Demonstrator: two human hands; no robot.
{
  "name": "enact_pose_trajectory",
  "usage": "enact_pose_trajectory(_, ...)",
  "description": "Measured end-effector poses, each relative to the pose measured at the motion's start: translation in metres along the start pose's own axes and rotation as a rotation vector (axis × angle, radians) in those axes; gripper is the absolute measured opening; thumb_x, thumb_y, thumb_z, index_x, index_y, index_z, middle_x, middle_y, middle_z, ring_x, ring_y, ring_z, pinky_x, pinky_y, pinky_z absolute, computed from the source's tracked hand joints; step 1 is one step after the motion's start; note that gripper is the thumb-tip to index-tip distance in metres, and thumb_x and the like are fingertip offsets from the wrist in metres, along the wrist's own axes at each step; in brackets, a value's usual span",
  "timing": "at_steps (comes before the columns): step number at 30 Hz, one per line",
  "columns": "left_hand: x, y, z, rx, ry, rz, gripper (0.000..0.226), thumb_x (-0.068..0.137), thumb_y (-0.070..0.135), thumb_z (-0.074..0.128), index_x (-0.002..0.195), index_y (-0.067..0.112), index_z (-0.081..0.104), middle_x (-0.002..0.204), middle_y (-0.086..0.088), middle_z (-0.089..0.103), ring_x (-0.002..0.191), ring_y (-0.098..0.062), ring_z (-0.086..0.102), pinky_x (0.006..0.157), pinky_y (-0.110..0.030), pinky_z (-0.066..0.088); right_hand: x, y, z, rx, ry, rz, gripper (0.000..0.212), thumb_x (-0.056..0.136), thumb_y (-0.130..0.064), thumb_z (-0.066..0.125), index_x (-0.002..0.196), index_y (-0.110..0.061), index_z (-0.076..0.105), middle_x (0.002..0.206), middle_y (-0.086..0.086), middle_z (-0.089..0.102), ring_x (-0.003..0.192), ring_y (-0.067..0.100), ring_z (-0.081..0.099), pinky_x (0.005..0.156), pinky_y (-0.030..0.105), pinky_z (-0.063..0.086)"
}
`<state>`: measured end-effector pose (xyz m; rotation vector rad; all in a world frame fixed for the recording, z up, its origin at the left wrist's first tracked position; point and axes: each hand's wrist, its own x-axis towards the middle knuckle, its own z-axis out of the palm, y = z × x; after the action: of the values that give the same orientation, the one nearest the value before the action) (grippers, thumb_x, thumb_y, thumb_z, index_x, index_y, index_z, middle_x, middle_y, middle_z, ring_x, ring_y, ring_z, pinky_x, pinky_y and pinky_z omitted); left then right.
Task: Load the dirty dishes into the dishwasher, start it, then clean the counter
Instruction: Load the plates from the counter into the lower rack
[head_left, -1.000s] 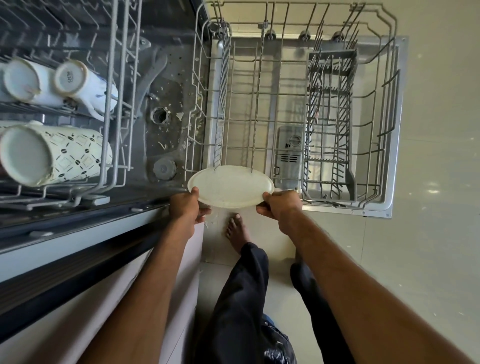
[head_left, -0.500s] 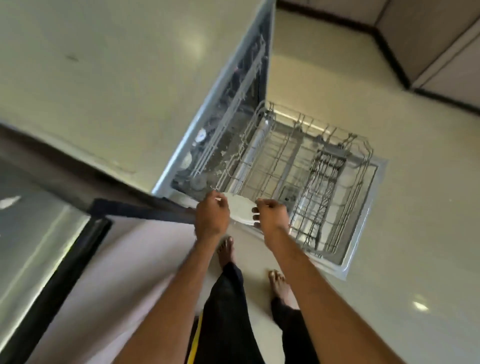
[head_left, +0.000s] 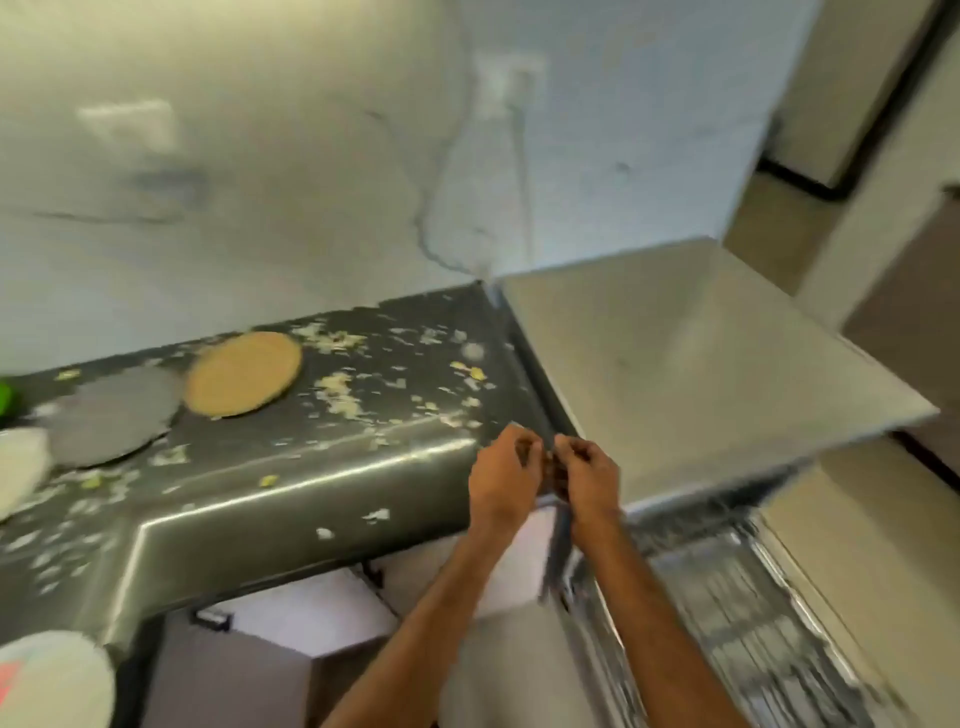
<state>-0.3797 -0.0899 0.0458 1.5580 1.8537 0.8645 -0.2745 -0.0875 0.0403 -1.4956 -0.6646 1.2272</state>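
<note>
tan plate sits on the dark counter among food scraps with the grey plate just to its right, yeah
No. The head view shows the grey plate just to the left of the tan plate, which sits on the dark counter among food scraps.

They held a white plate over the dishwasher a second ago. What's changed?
The white plate is gone from both hands; left hand and right hand have risen together to the edge of the dark crumb-strewn counter, their grip blurred. The wire dishwasher rack stays pulled out.
</note>
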Motion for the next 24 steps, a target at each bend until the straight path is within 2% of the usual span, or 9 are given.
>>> enact_pose_trajectory(4, 0.003, -0.057, -0.111, 0.031, 0.239, -0.075, 0.014, 0.095, 0.037, 0.058, 0.100, 0.026, 0.065, 0.093, 0.010, 0.072, 0.088, -0.011, 0.067, 0.078, -0.029, 0.051, -0.028, -0.003, 0.110, -0.094, -0.256, -0.016, 0.009, 0.096, -0.017, 0.065, 0.090, -0.012, 0.069, 0.074, 0.007, 0.070, 0.056, 0.013, 0.062, 0.049, 0.024, 0.050)
enact_pose_trajectory(7, -0.013, -0.118, -0.191, 0.050, 0.358, -0.183, 0.017, 0.095, 0.038, 0.058, 0.101, 0.024, 0.066, 0.092, 0.009, 0.072, 0.086, -0.009, 0.067, 0.078, -0.031, 0.054, -0.061, 0.011, 0.192, -0.146, -0.447, 0.019, 0.014, 0.099, -0.021, 0.060, 0.094, -0.012, 0.069, 0.079, 0.005, 0.072, 0.063, 0.013, 0.064, 0.054, 0.026, 0.050)
enact_pose_trajectory(10, -0.035, -0.177, -0.259, 0.077, 0.456, -0.304, 0.019, 0.095, 0.039, 0.057, 0.101, 0.024, 0.068, 0.093, 0.009, 0.072, 0.087, -0.010, 0.067, 0.078, -0.033, 0.055, -0.099, 0.032, 0.264, -0.179, -0.560, 0.074, 0.014, 0.099, -0.023, 0.060, 0.098, -0.011, 0.068, 0.083, 0.005, 0.071, 0.071, 0.016, 0.064, 0.060, 0.029, 0.052)
enact_pose_trajectory(16, -0.059, -0.252, -0.346, 0.070, 0.545, -0.455, 0.014, 0.092, 0.026, 0.061, 0.102, 0.022, 0.070, 0.095, 0.006, 0.073, 0.090, -0.014, 0.068, 0.081, -0.034, 0.055, -0.145, 0.080, 0.359, -0.238, -0.641, 0.202, 0.009, 0.098, -0.016, 0.061, 0.103, -0.010, 0.066, 0.091, 0.007, 0.071, 0.067, 0.014, 0.063, 0.053, 0.024, 0.052)
enact_pose_trajectory(20, -0.052, -0.277, -0.359, 0.030, 0.568, -0.500, 0.011, 0.092, 0.026, 0.061, 0.100, 0.028, 0.068, 0.094, 0.008, 0.074, 0.089, -0.014, 0.069, 0.083, -0.036, 0.056, -0.130, 0.092, 0.389, -0.289, -0.620, 0.261, 0.010, 0.095, -0.005, 0.061, 0.103, -0.010, 0.062, 0.097, 0.011, 0.069, 0.075, 0.018, 0.065, 0.059, 0.028, 0.055)
enact_pose_trajectory(22, -0.043, -0.282, -0.356, 0.008, 0.570, -0.521, 0.009, 0.093, 0.025, 0.061, 0.099, 0.028, 0.067, 0.092, 0.011, 0.071, 0.087, -0.012, 0.067, 0.081, -0.034, 0.055, -0.107, 0.093, 0.401, -0.335, -0.604, 0.279, 0.011, 0.095, -0.002, 0.057, 0.102, -0.006, 0.063, 0.091, 0.012, 0.066, 0.072, 0.019, 0.062, 0.059, 0.031, 0.054)
enact_pose_trajectory(24, -0.030, -0.286, -0.350, 0.004, 0.565, -0.548, 0.009, 0.094, 0.024, 0.060, 0.099, 0.026, 0.067, 0.090, 0.012, 0.067, 0.085, -0.009, 0.064, 0.075, -0.028, 0.050, -0.079, 0.091, 0.416, -0.393, -0.588, 0.286, 0.010, 0.094, -0.002, 0.054, 0.097, -0.001, 0.064, 0.078, 0.013, 0.061, 0.061, 0.020, 0.057, 0.052, 0.032, 0.048)
